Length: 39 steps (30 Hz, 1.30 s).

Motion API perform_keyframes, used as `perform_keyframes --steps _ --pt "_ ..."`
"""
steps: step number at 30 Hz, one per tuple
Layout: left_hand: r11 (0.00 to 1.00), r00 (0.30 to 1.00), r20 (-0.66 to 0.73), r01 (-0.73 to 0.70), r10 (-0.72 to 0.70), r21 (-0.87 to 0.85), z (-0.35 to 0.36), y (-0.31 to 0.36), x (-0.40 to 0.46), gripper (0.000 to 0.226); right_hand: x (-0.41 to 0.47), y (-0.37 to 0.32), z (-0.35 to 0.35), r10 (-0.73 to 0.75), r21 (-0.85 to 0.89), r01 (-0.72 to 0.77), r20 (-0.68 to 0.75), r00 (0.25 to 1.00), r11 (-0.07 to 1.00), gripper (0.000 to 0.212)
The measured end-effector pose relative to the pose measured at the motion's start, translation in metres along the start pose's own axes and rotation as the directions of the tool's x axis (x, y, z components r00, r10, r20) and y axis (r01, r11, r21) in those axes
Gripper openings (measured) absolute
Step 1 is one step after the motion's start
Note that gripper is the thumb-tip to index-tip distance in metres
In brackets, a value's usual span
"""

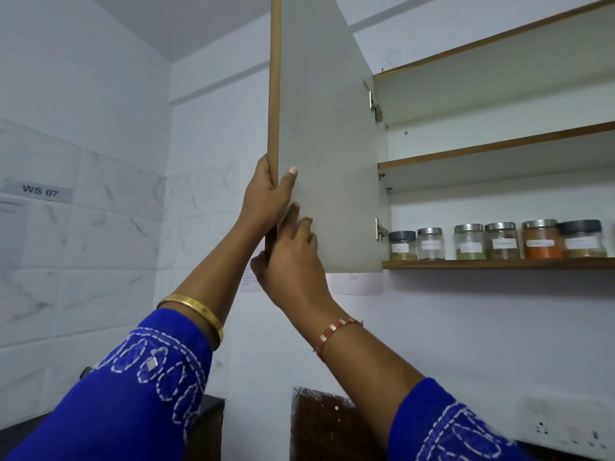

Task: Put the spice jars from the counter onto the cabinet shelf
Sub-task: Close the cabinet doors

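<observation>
Currently we've got both hands on the open cabinet door [327, 154] edge, left hand [266, 197] wrapped around it higher up, right hand [293, 261] gripping just below, with six spice jars [499, 241] lined up on the bottom shelf [499, 263].

Jar labels [503, 243] too blurred to read; left hand [266, 197] fingers hidden behind cabinet door [319, 128].
</observation>
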<state>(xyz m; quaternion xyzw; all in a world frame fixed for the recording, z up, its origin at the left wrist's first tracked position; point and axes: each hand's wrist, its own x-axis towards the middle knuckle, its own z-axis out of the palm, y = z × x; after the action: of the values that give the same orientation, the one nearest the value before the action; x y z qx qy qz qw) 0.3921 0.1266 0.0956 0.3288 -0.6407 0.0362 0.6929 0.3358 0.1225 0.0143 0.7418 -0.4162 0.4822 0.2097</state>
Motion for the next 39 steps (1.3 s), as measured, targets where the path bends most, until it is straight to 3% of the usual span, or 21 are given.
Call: perform_keyframes --steps 7,16,22,30,39 --pt "0.994 0.999 0.0 -0.044 0.044 -0.102 0.016 0.012 -0.009 0.037 -0.013 0.009 -0.015 0.028 0.088 -0.021 -0.07 0.997 0.996 0.085" --pt "0.994 0.997 0.034 -0.063 0.066 -0.092 0.069 0.063 -0.034 0.047 -0.04 0.061 -0.067 0.012 0.22 0.038 -0.221 0.975 0.975 0.07" --pt "0.995 0.994 0.051 -0.093 0.094 -0.03 0.128 0.11 -0.057 0.061 -0.062 0.116 -0.111 0.035 0.319 0.064 -0.294 0.955 0.946 0.058" --pt "0.994 0.986 0.146 -0.094 0.084 0.061 0.232 0.153 -0.074 0.075 -0.084 0.212 -0.164 0.114 0.368 -0.014 -0.25 0.961 0.93 0.044" --pt "0.976 0.958 0.206 -0.212 0.197 0.052 0.339 0.148 -0.085 0.084 -0.091 0.32 -0.182 0.256 0.479 -0.082 -0.311 0.915 0.874 0.028"
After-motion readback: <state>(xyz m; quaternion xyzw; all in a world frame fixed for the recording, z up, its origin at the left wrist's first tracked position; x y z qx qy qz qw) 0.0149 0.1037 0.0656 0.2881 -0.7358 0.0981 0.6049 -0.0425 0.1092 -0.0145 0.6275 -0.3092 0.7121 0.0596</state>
